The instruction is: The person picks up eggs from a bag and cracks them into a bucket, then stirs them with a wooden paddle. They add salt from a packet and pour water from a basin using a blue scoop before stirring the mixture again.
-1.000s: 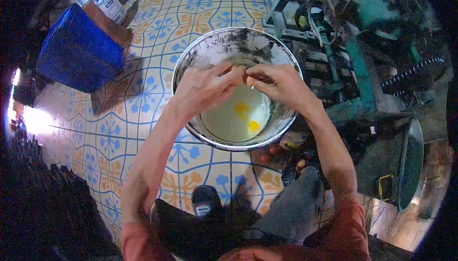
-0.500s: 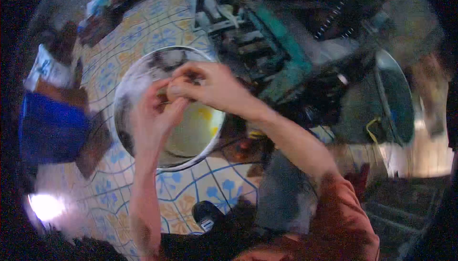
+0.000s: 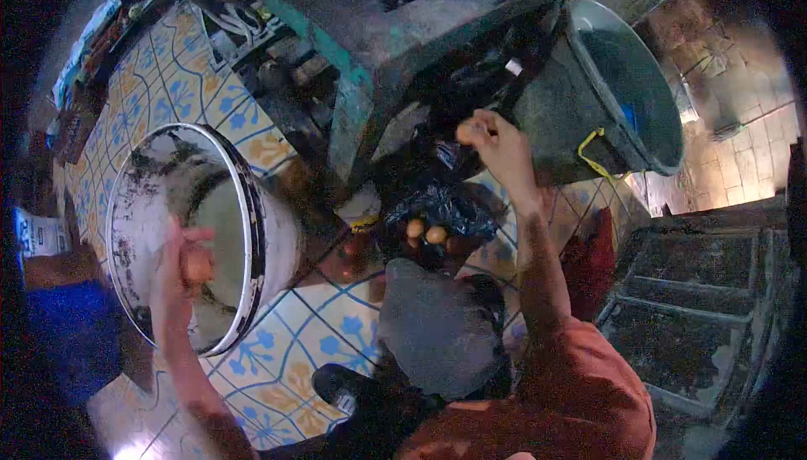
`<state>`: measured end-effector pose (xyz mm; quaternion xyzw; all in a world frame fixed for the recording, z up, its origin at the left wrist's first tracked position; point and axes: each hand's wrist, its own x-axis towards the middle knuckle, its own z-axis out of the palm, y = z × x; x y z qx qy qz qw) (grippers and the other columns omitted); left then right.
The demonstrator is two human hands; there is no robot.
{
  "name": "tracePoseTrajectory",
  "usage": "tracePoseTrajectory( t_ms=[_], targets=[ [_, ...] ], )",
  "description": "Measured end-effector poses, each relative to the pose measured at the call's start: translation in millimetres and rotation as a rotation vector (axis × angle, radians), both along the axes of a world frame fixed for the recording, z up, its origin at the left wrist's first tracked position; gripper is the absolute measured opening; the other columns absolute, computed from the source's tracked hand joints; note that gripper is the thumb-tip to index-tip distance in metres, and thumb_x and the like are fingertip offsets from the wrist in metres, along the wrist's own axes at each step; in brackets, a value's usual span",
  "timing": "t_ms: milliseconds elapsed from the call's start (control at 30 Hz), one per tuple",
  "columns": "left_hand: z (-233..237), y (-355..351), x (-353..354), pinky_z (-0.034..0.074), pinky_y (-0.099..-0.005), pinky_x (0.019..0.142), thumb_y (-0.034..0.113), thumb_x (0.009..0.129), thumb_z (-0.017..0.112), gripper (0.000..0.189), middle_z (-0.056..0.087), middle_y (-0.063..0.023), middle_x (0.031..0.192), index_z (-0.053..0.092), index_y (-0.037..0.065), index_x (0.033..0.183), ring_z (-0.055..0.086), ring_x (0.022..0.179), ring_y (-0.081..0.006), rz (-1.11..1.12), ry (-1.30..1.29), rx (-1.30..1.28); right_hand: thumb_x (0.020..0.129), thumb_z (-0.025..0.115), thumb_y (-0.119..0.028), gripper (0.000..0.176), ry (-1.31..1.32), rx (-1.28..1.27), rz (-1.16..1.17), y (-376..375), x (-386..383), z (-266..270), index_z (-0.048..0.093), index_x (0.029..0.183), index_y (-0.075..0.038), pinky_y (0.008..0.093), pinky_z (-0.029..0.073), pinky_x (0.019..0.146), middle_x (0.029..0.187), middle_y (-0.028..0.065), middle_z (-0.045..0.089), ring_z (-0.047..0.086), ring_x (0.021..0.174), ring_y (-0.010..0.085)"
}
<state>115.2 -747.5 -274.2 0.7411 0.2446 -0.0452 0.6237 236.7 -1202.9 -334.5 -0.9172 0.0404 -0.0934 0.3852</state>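
My right hand (image 3: 502,151) is raised over the dark area beside the grey-green tub, its fingers pinching a brown eggshell (image 3: 469,131). My left hand (image 3: 187,267) is over the mouth of the large white bucket (image 3: 246,233) and is smeared by motion. A brownish rounded shape shows at its palm, and I cannot tell whether it is a held thing. The bucket's inner wall is stained dark, with pale content low inside. Below my right hand, a black plastic bag (image 3: 471,208) lies open on the floor, with brown eggs (image 3: 435,234) in it.
The big grey-green tub (image 3: 551,115) with a yellow handle tie stands at the right. A worn green wooden frame (image 3: 353,82) crosses the back. Blue material (image 3: 71,334) lies at the left. A slatted dark panel (image 3: 681,325) is at the lower right, and patterned tiles (image 3: 286,325) cover the floor.
My hands, together over the bucket before, are now apart. The right has moved far right with the eggshell; the left stays over the bucket. The view has turned right, bringing the bagged eggs into sight.
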Motion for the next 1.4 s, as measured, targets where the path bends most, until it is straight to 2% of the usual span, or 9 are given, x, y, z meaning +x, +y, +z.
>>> tracePoseTrajectory(
  t_ms=[167,300,467,567,767,900,1067,1167,1400],
  targets=[
    [11,12,-18,0.029,-0.0156,0.047,0.056,0.093,0.05,0.049,0.059,0.0003,0.084,0.062,0.013,0.114,0.053,0.065,-0.0043,-0.112,0.078,-0.071,0.095,0.055,-0.031,0.035,-0.009,-0.418,-0.035,-72,40,-117,0.064,0.116,-0.004,0.0344,0.051,0.081,0.098,0.0144,0.07,0.067,0.093,0.0277],
    [12,8,-32,0.029,-0.0163,0.049,0.042,0.088,0.064,0.041,0.057,0.0008,0.086,0.058,0.012,0.115,0.051,0.067,-0.0045,-0.211,0.08,0.23,0.097,0.053,-0.019,0.022,-0.146,0.014,0.022,-38,-30,-80,0.065,0.109,-0.005,0.0342,0.053,0.076,0.101,0.0142,0.067,0.067,0.089,0.026],
    [3,10,-41,0.031,-0.0162,0.046,0.039,0.084,0.067,0.041,0.056,0.0008,0.083,0.058,0.01,0.112,0.046,0.059,-0.0033,-0.14,0.084,0.066,0.086,0.062,-0.014,0.017,-0.065,-0.23,1.102,36,-108,-89,0.062,0.103,-0.009,0.0318,0.053,0.069,0.098,0.012,0.065,0.065,0.087,0.0235],
    [13,5,-35,0.032,-0.017,0.046,0.038,0.084,0.067,0.039,0.055,0.002,0.08,0.058,0.01,0.11,0.042,0.054,-0.0028,-0.141,0.13,0.09,0.08,0.062,-0.022,0.025,-0.315,-0.403,1.343,93,-128,-128,0.062,0.101,-0.011,0.032,0.053,0.069,0.105,0.0052,0.061,0.062,0.083,0.0212],
    [10,9,-38,0.041,-0.0193,0.063,0.021,0.077,0.074,0.041,0.053,0.0038,0.088,0.056,0.01,0.112,0.049,0.072,-0.0051,-0.193,0.068,0.141,0.083,0.055,-0.019,0.031,-0.444,-0.723,1.09,163,-140,-250,0.058,0.111,-0.009,0.0327,0.051,0.059,0.1,0.0091,0.056,0.061,0.069,0.0219],
    [5,27,-43,0.045,-0.025,0.088,0.009,0.071,0.077,0.058,0.056,-0.0012,0.111,0.052,0.012,0.124,0.055,0.101,-0.0122,-0.188,0.029,0.015,0.086,0.052,-0.02,0.029,-0.523,-0.355,1.118,170,-145,-276,0.057,0.114,-0.012,0.0359,0.052,0.059,0.101,0.0116,0.056,0.061,0.066,0.0283],
    [-3,32,-35,0.044,-0.0246,0.087,0.006,0.074,0.076,0.054,0.055,0.0007,0.109,0.053,0.011,0.122,0.053,0.102,-0.0104,-0.195,-0.112,-0.069,0.082,0.067,-0.022,0.036,0.205,-0.099,1.326,159,-118,-196,0.057,0.115,-0.011,0.0351,0.054,0.075,0.109,0.0099,0.06,0.066,0.082,0.0247],
    [-2,30,-31,0.043,-0.0232,0.086,0.007,0.074,0.078,0.053,0.055,0.0018,0.104,0.053,0.011,0.121,0.052,0.098,-0.0094,-0.17,-0.198,0.019,0.075,0.074,-0.021,0.055,0.527,0.005,0.921,171,-80,-70,0.053,0.124,-0.008,0.0417,0.052,0.088,0.109,0.012,0.065,0.064,0.099,0.0273],
    [10,23,-22,0.044,-0.0243,0.081,0.008,0.074,0.078,0.048,0.056,0.0005,0.098,0.053,0.008,0.116,0.053,0.09,-0.0096,-0.134,-0.281,0.005,0.072,0.077,-0.012,0.06,-0.653,0.362,1.008,215,-52,94,0.052,0.125,-0.004,0.0398,0.046,0.097,0.121,0.0189,0.058,0.057,0.113,0.0305]
  ],
)
